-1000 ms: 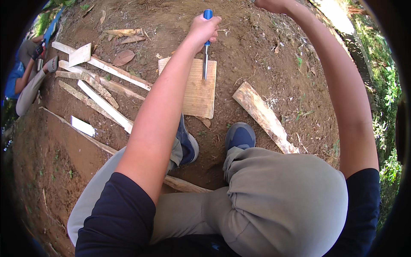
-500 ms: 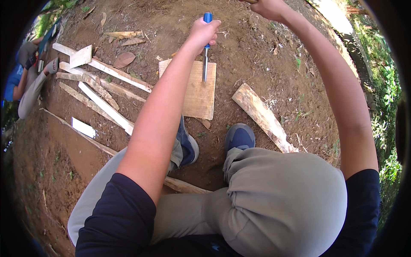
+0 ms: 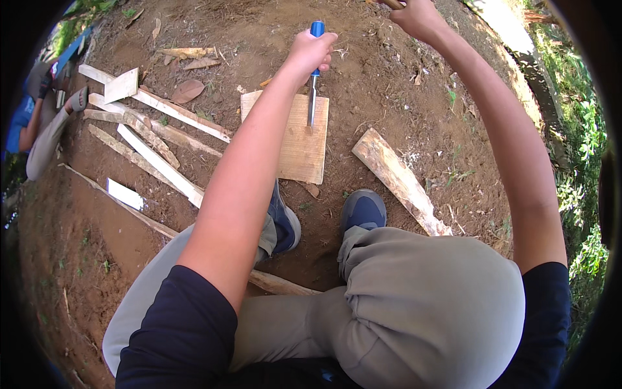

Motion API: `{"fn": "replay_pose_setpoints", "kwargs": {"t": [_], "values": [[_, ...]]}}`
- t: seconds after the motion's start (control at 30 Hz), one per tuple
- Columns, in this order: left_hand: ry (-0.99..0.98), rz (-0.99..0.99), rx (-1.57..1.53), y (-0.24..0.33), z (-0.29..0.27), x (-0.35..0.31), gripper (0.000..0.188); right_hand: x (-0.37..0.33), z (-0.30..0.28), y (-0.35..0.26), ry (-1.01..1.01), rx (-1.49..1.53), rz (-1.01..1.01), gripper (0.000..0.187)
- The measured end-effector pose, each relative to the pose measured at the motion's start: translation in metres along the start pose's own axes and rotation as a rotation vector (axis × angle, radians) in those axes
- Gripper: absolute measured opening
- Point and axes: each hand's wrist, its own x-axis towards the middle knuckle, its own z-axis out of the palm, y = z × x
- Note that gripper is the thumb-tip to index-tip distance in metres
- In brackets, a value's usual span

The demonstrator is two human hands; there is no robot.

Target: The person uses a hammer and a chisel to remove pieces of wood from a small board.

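My left hand [image 3: 310,53] is wrapped round the blue handle of a chisel [image 3: 312,104]. The chisel stands nearly upright, its steel blade tip touching a square flat wooden board [image 3: 302,155] that lies on the dirt beyond my feet. Up at the top edge, my right hand [image 3: 414,18] grips a wooden handle [image 3: 392,3]; whatever is on its far end is out of the picture. My left forearm hides part of the board's left side.
A rough plank [image 3: 398,178] lies right of the board. Several wooden strips [image 3: 162,159] are strewn at left, a small wooden piece [image 3: 122,85] across them, near a white rectangular piece [image 3: 126,193]. Another person [image 3: 40,117] sits at far left. Plants [image 3: 586,149] edge the right.
My right hand with the wooden handle has come slightly down and to the right. The chisel has barely shifted. At far left, the other person's arm has moved a little.
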Motion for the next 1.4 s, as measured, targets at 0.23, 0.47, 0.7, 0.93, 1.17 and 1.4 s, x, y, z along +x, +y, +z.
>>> {"fn": "replay_pose_setpoints", "kwargs": {"t": [0.23, 0.47, 0.7, 0.93, 1.17, 1.4], "values": [[0.005, 0.016, -0.010, 0.002, -0.005, -0.003, 0.018, 0.002, -0.007, -0.011, -0.172, 0.023, -0.031, 0.028], [-0.016, -0.003, 0.011, 0.001, -0.004, -0.004, 0.024, 0.007, -0.018, -0.016, -0.327, -0.071, -0.100, 0.033], [-0.009, 0.001, 0.030, -0.006, -0.004, -0.008, 0.023, 0.003, -0.018, -0.025, -0.322, -0.141, -0.108, 0.043], [-0.032, 0.018, 0.037, -0.002, -0.004, -0.004, 0.023, -0.005, -0.012, -0.021, -0.337, -0.307, -0.043, 0.046], [-0.008, 0.016, 0.030, -0.003, 0.001, -0.007, 0.022, -0.024, -0.011, -0.022, -0.268, -0.172, -0.062, 0.043], [-0.033, -0.005, 0.029, -0.007, -0.005, -0.006, 0.022, -0.019, -0.027, -0.039, -0.414, -0.238, -0.149, 0.041]]}}
